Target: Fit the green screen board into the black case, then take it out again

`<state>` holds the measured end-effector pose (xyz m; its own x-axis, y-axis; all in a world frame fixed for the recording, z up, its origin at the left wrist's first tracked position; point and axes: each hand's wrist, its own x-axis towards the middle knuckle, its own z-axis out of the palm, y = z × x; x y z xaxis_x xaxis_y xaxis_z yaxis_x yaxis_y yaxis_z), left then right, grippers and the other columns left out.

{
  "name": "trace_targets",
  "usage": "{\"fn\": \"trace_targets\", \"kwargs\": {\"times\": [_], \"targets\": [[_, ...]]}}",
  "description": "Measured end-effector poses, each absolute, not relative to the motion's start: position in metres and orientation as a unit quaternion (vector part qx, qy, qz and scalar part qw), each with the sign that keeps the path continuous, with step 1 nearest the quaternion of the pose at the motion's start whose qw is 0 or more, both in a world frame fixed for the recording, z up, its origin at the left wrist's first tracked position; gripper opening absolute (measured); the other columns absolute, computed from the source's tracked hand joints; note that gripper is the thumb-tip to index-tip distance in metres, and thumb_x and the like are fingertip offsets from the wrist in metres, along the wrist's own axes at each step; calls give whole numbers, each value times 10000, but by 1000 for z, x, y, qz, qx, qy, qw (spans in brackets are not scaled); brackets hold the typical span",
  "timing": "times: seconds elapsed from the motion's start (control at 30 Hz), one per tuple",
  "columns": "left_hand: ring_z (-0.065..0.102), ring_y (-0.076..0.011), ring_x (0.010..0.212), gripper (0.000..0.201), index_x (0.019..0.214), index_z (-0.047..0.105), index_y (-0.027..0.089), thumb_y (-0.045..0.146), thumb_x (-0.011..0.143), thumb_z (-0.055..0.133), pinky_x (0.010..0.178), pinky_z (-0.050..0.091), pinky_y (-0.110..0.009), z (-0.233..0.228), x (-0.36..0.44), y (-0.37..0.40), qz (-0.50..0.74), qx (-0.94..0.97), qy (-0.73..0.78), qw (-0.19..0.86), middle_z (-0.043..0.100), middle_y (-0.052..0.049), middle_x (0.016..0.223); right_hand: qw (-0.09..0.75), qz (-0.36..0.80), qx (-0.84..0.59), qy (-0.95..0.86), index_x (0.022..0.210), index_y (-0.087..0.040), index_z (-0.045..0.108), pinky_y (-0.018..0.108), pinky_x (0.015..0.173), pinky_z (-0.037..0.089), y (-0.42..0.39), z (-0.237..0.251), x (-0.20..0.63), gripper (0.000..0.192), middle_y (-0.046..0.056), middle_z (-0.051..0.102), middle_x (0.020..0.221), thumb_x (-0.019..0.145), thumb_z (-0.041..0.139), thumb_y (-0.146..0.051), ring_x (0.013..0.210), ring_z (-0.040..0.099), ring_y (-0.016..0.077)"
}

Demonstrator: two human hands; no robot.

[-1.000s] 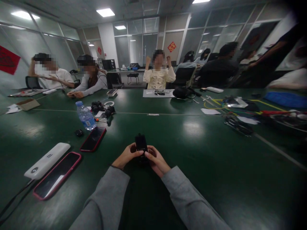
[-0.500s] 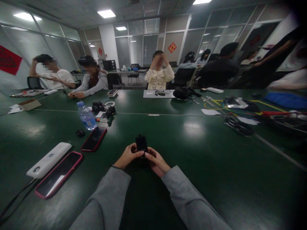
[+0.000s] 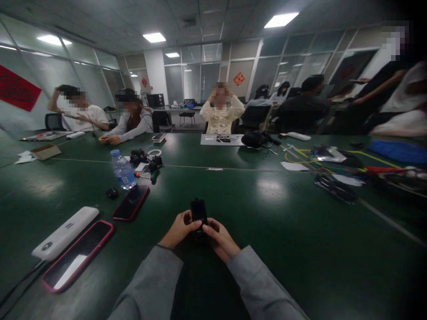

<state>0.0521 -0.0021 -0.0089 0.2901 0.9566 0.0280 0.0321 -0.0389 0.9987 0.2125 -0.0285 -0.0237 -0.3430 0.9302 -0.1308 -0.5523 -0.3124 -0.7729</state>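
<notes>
Between my hands is a small black handheld device [image 3: 199, 210] with a dark face and a short nub on top; its exact kind is unclear. My left hand [image 3: 180, 229] grips its left side, thumb laid across the lower front. From the right, my right hand [image 3: 220, 236] closes on the device, its thumb pressed near the same spot. The device is held upright above the green table [image 3: 267, 266]. My fingers hide its lower part and back.
To the left lie a white power bank [image 3: 66, 233] with a strap, two red-edged phones [image 3: 78, 255] [image 3: 131, 203], a black earbud-like case [image 3: 112, 193] and a water bottle [image 3: 122, 170]. Cables and black gear [image 3: 335, 186] spread at right. Several people sit beyond the table.
The whole view has tilted upward, so everything sits lower in the picture. Both hands keep their hold on the black device, thumbs in nearly the same place.
</notes>
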Motion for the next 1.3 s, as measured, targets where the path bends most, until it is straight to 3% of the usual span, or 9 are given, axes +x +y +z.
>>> {"fn": "trace_targets", "kwargs": {"times": [0.4, 0.8, 1.3], "targets": [[557, -181, 811, 460, 929, 574, 114, 427, 623, 719, 739, 424, -298, -17, 53, 3, 428, 598, 401, 547, 603, -62, 865, 492, 757, -288, -318, 895, -157, 614, 284, 789, 418, -29, -25, 213, 367, 37, 605, 878, 603, 789, -291, 849, 561, 152], [532, -171, 773, 510, 828, 582, 133, 549, 564, 714, 710, 403, -280, -11, 54, -1, 425, 575, 427, 553, 575, -38, 773, 481, 756, -306, -321, 855, -189, 621, 323, 778, 431, -30, -21, 212, 307, 41, 611, 907, 629, 762, -341, 874, 569, 187], [527, -166, 758, 496, 834, 579, 127, 543, 592, 698, 706, 394, -279, -12, 53, -1, 427, 581, 433, 542, 565, -31, 754, 484, 761, -294, -316, 842, -185, 621, 319, 797, 418, -32, -15, 211, 302, 35, 617, 885, 624, 770, -330, 852, 576, 173]]}}
